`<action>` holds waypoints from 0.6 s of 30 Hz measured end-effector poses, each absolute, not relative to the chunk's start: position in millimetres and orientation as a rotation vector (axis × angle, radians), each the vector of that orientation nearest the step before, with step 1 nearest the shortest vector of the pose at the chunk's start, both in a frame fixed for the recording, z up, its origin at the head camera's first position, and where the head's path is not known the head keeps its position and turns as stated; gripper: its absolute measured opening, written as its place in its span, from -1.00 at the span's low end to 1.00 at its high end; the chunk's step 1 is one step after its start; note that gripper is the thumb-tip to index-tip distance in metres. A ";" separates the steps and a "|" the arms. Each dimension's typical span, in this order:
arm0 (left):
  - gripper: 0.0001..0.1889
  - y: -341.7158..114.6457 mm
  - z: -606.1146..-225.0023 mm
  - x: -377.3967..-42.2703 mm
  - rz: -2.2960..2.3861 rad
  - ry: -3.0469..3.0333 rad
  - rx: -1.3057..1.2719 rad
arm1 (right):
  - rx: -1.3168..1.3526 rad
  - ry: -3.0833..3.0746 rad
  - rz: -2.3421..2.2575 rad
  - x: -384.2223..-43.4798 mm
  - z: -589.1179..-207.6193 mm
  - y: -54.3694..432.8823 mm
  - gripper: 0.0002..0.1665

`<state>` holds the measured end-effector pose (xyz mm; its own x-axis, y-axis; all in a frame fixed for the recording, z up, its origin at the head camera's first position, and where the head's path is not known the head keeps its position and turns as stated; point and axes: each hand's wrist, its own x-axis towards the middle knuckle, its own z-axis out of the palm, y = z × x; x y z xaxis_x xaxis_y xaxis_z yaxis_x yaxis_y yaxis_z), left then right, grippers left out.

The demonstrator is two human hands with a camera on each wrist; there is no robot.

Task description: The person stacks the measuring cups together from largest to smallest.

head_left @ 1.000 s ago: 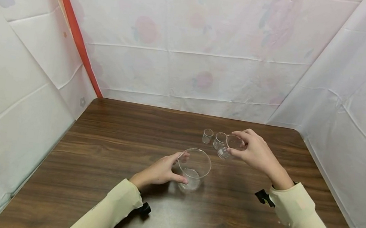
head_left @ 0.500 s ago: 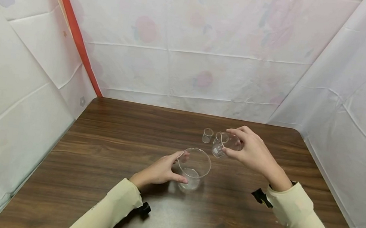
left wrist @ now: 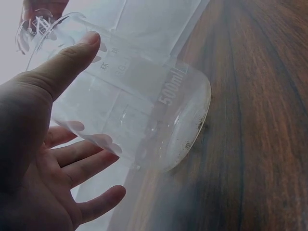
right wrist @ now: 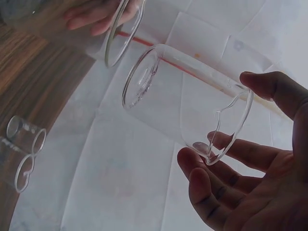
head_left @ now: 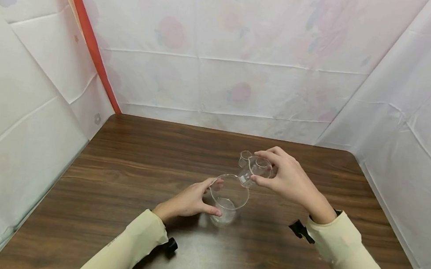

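Observation:
A large clear glass beaker (head_left: 229, 216), marked 500ml in the left wrist view, stands upright on the wooden table. My left hand (head_left: 191, 200) grips its side, thumb on the near face and fingers round the far one. In my right hand (head_left: 288, 176), thumb and fingers pinch a smaller glass beaker (right wrist: 185, 98) by its rim. That beaker hangs raised, mouth up, its base close to the large beaker's rim at the right; the right wrist view shows air between them. Seen from above, it overlaps one of two tiny beakers (right wrist: 26, 137) behind it.
The other tiny beaker (head_left: 244, 158) stands just left of the held one, toward the back of the brown table (head_left: 136, 161). White patterned cloth (head_left: 205, 80) encloses the back and both sides. A red strip (head_left: 90, 40) runs down the back left corner.
My right hand has carried the smaller beaker leftward, from beside the tiny beakers to the large beaker's rim. The left hand and large beaker have stayed in place.

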<state>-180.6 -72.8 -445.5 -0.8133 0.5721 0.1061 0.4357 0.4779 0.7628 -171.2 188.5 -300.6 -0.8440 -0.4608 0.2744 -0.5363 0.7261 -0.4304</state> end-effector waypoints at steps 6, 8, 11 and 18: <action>-0.12 -74.5 -446.2 -181.6 1.276 2.520 0.875 | 0.865 -2.795 0.762 -171.4 -302.5 177.9 -0.42; -0.13 -75.5 -445.5 -181.0 1.287 2.514 0.861 | 0.882 -2.809 0.761 -171.3 -303.5 174.5 -0.40; -0.14 -76.4 -444.9 -180.9 1.290 2.519 0.847 | 0.912 -2.825 0.760 -171.2 -305.5 170.7 -0.40; -0.13 -75.2 -445.5 -182.1 1.262 2.518 0.850 | 0.997 -2.832 0.690 -172.8 -314.7 162.8 -0.39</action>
<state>-182.1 -75.2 -445.5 -0.8151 0.5744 0.0757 0.4045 0.4707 0.7841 -172.8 162.8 -314.7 -0.7889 -0.5807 0.2008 -0.6080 0.6905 -0.3918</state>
